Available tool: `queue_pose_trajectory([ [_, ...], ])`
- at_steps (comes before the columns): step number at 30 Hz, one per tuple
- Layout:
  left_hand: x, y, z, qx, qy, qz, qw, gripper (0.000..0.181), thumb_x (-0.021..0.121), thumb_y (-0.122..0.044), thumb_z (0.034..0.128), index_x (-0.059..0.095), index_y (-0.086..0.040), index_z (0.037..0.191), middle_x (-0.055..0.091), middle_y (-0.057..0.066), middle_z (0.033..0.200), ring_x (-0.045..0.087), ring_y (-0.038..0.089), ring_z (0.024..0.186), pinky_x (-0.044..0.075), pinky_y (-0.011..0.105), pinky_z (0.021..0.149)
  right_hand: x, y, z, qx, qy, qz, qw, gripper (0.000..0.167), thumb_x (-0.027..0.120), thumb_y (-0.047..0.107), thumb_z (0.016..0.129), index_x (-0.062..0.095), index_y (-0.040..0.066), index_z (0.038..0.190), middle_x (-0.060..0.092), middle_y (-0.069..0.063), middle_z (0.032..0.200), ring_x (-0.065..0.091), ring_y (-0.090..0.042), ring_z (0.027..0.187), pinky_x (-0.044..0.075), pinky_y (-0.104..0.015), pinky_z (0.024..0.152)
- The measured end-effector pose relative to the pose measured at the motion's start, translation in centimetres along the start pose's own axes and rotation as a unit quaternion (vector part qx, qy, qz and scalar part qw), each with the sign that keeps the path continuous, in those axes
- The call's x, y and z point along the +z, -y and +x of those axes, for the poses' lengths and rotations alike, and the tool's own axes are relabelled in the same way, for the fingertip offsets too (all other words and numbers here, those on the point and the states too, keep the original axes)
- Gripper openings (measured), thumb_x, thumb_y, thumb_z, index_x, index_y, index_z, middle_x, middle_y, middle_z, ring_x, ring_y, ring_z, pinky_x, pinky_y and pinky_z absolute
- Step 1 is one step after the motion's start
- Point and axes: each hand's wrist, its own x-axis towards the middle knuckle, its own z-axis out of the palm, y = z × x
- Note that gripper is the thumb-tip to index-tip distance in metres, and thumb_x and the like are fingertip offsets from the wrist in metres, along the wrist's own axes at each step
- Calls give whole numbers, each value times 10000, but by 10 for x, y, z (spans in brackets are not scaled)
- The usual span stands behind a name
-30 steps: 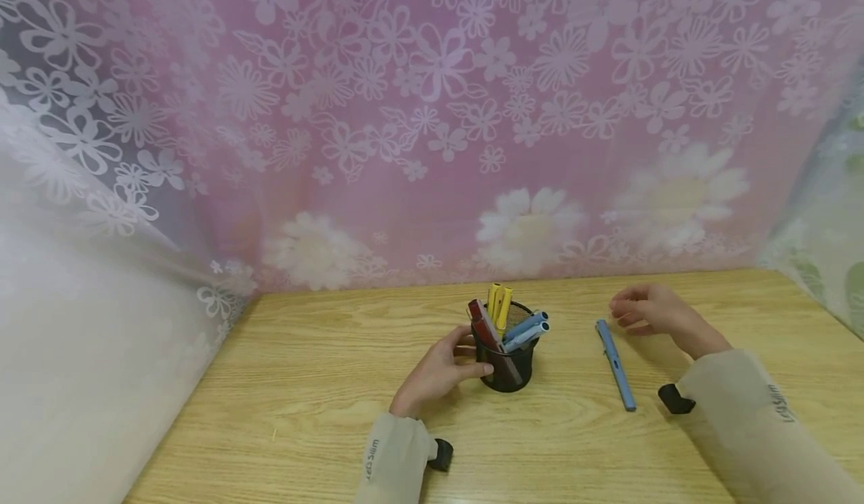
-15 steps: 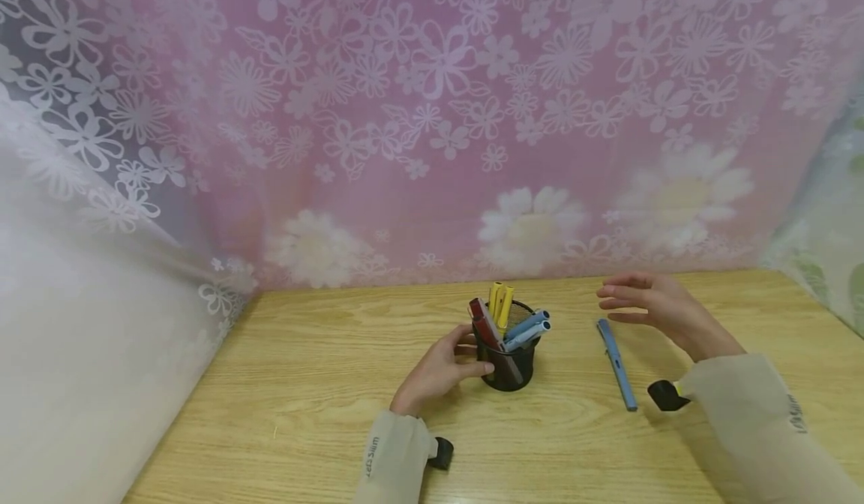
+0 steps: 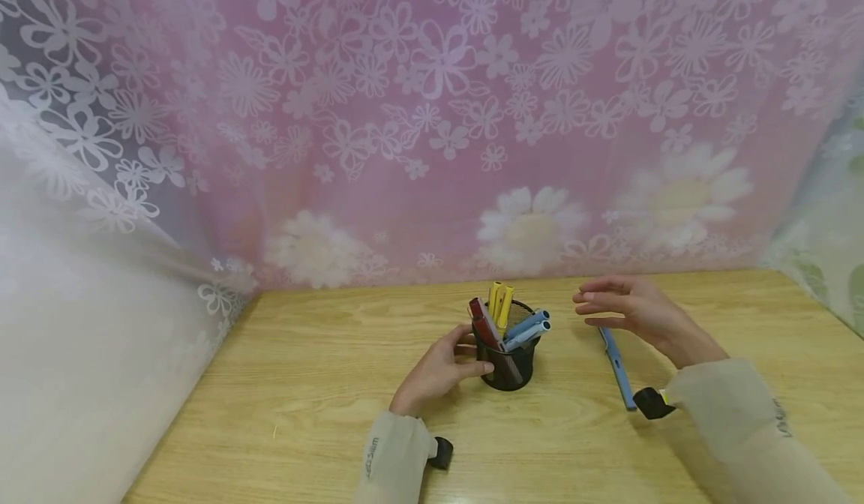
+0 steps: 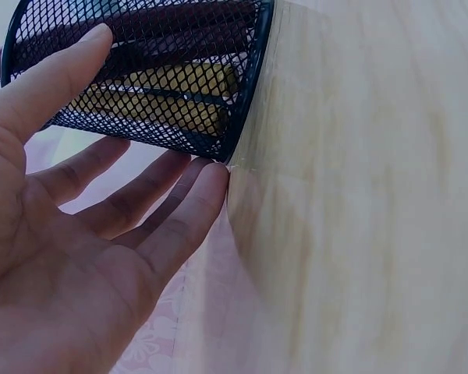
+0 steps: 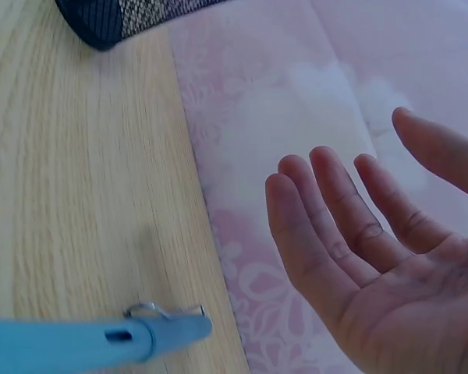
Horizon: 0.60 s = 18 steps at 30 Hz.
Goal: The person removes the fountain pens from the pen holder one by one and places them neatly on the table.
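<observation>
A black mesh cup (image 3: 511, 373) stands upright, holding red pens (image 3: 484, 328), yellow pens (image 3: 503, 309) and blue pens (image 3: 528, 335). The left hand (image 3: 435, 369) grips its left side, thumb in front and fingers behind; the left wrist view shows the thumb of this hand (image 4: 70, 265) against the mesh cup (image 4: 164, 86). Above the far end of a loose blue pen (image 3: 619, 373) hovers the right hand (image 3: 651, 320), fingers spread and holding nothing. In the right wrist view, that hand (image 5: 390, 273) is apart from the blue pen (image 5: 70, 344).
The wooden table (image 3: 304, 384) ends at a pink floral curtain (image 3: 391, 211) behind the cup. A pale curtain (image 3: 81, 339) borders the left side, and another patterned curtain (image 3: 823, 234) hangs at the right. Black wrist devices are on both sleeves.
The right hand has moved left, over the far end of the loose pen, and its fingers have spread. The left hand and the cup have stayed in place.
</observation>
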Motion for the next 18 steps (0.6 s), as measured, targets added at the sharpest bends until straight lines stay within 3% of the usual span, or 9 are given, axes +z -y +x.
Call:
queue_pose_trajectory([
  [8,-1,0,0,-22,23,-2,10000,553,745,-102,942,521,-97,1448,575,81,1353,579,310,1231,480,485,1007,14,4,4,-61,247,18,9997,273,592,82,1039,572,-41,1281,685,-69,1184,697,-206,1047,562,-370,902],
  [18,0,-1,-1,-28,12,34,10000,551,743,-106,944,519,-89,1448,577,86,1345,582,308,1227,485,476,1003,28,4,6,-504,714,774,9932,233,559,-9,1031,685,95,1196,704,-47,1194,687,-218,1088,549,-352,926],
])
